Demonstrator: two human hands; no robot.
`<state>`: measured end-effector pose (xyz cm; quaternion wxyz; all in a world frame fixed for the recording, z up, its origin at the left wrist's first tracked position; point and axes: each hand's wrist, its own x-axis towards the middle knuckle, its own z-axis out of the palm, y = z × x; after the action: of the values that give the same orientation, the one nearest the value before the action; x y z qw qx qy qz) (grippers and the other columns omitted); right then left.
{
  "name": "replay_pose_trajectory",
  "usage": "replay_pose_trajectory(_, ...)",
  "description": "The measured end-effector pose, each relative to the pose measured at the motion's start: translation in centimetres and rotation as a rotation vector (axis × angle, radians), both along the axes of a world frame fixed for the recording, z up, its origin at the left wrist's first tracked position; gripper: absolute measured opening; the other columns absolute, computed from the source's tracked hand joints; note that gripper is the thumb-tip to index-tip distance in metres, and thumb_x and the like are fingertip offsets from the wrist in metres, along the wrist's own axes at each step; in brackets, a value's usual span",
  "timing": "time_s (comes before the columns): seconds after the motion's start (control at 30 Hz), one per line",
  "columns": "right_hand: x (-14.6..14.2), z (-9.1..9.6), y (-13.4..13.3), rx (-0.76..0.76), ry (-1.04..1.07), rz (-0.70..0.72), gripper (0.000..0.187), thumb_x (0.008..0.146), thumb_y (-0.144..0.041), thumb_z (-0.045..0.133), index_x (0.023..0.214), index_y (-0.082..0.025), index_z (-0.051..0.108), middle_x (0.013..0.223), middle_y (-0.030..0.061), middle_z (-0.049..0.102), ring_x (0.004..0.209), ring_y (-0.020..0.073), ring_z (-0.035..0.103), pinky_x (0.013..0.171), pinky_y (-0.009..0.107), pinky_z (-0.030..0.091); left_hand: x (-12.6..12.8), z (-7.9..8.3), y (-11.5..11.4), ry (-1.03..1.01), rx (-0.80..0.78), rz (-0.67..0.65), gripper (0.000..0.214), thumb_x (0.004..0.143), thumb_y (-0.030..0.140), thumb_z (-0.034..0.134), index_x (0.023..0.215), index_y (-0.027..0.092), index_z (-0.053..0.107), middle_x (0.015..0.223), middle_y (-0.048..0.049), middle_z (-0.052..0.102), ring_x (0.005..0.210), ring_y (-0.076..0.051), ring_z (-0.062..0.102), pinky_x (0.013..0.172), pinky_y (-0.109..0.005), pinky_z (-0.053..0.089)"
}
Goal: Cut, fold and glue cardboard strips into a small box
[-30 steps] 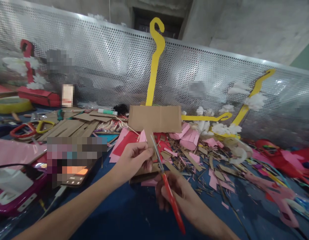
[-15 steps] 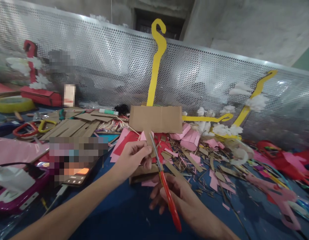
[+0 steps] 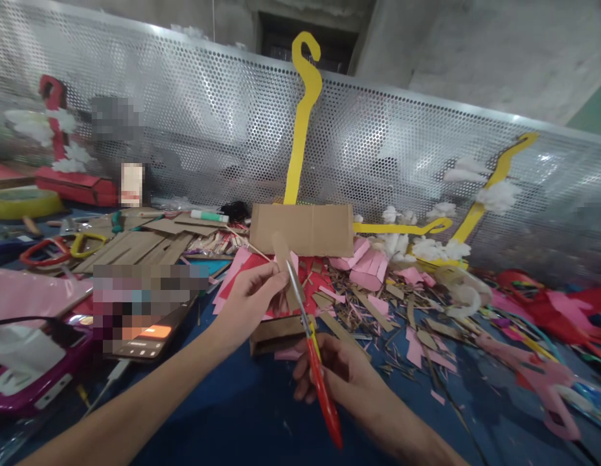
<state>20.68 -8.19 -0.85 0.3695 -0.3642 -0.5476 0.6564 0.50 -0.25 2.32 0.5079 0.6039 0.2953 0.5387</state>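
Pinched between the thumb and fingers of my left hand (image 3: 254, 291) is a narrow strip of brown cardboard (image 3: 282, 251), its rounded tip pointing up. My right hand (image 3: 342, 372) is closed on red-handled scissors (image 3: 324, 395), whose blades reach up to the strip's right edge. Behind the hands stands a brown cardboard box (image 3: 300, 230), with a tall yellow hook-topped cutout (image 3: 303, 129) rising at its back. Another brown cardboard piece (image 3: 276, 333) lies below my left hand.
Cardboard and pink paper scraps (image 3: 373, 323) litter the blue table. A pink glue gun (image 3: 533, 375) lies at right; a phone (image 3: 155, 336) and purple power strip (image 3: 43, 369) sit at left. A perforated metal panel (image 3: 193, 129) runs along the back.
Both hands, with the strip and scissors, have shifted slightly left. The scissors stand a little more upright, their blades still against the strip's edge.
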Motion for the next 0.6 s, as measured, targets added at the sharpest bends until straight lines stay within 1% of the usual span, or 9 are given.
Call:
replay_pose_trajectory(0.07, 0.0, -0.3, 0.2, -0.008, -0.009, -0.014, 0.052, 0.082, -0.056, 0.082, 0.110, -0.016, 0.064, 0.099, 0.0066, 0.072, 0.080, 0.0152, 0.074, 0.075, 0.028, 0.056, 0.0, 0.2, -0.1, 0.000, 0.002, -0.006, 0.034, 0.095, 0.031, 0.056, 0.063, 0.018, 0.056, 0.050, 0.0040, 0.058, 0.045, -0.008, 0.051, 0.050, -0.020, 0.038)
replay_pose_trajectory(0.2, -0.2, -0.8, 0.4, -0.040, -0.018, -0.033, 0.054, 0.073, -0.054, 0.089, 0.105, -0.018, 0.065, 0.092, 0.0041, 0.073, 0.076, 0.0156, 0.074, 0.074, 0.029, 0.056, 0.0, 0.4, -0.4, 0.009, -0.004, -0.015, 0.035, 0.095, 0.030, 0.055, 0.062, 0.018, 0.056, 0.047, 0.0044, 0.057, 0.042, -0.007, 0.048, 0.047, -0.021, 0.034)
replay_pose_trajectory(0.3, -0.2, -0.7, 0.2, -0.045, -0.022, -0.058, 0.060, 0.067, -0.057, 0.092, 0.105, -0.019, 0.066, 0.095, 0.0038, 0.073, 0.080, 0.0162, 0.073, 0.076, 0.028, 0.055, 0.2, 0.2, -0.7, 0.043, 0.007, -0.033, 0.037, 0.094, 0.030, 0.057, 0.060, 0.018, 0.056, 0.046, 0.0039, 0.056, 0.043, -0.007, 0.047, 0.048, -0.021, 0.034)
replay_pose_trajectory(0.37, -0.2, -0.3, -0.2, -0.030, -0.035, -0.066, 0.064, 0.065, -0.062, 0.091, 0.107, -0.020, 0.068, 0.098, 0.0046, 0.072, 0.086, 0.0174, 0.072, 0.077, 0.028, 0.055, 0.5, -0.1, -0.9, 0.072, 0.005, -0.052, 0.038, 0.094, 0.031, 0.057, 0.059, 0.018, 0.055, 0.046, 0.0040, 0.056, 0.044, -0.008, 0.047, 0.049, -0.022, 0.034)
replay_pose_trajectory(0.47, -0.1, 0.4, -0.6, 0.006, -0.045, -0.045, 0.065, 0.070, -0.066, 0.086, 0.112, -0.020, 0.067, 0.101, 0.0057, 0.070, 0.091, 0.0181, 0.069, 0.079, 0.029, 0.055, 0.9, -0.3, -1.3, 0.094, -0.014, -0.063, 0.039, 0.094, 0.034, 0.056, 0.057, 0.019, 0.053, 0.046, 0.0040, 0.055, 0.044, -0.008, 0.047, 0.051, -0.023, 0.036)
replay_pose_trajectory(0.6, 0.0, 0.9, -0.7, 0.011, -0.016, 0.015, 0.056, 0.083, -0.062, 0.078, 0.116, -0.018, 0.064, 0.101, 0.0064, 0.070, 0.086, 0.0163, 0.070, 0.080, 0.029, 0.054, 0.9, -0.1, -1.3, 0.122, -0.020, -0.048, 0.040, 0.093, 0.034, 0.055, 0.055, 0.020, 0.052, 0.045, 0.0038, 0.054, 0.044, -0.009, 0.046, 0.050, -0.024, 0.035)
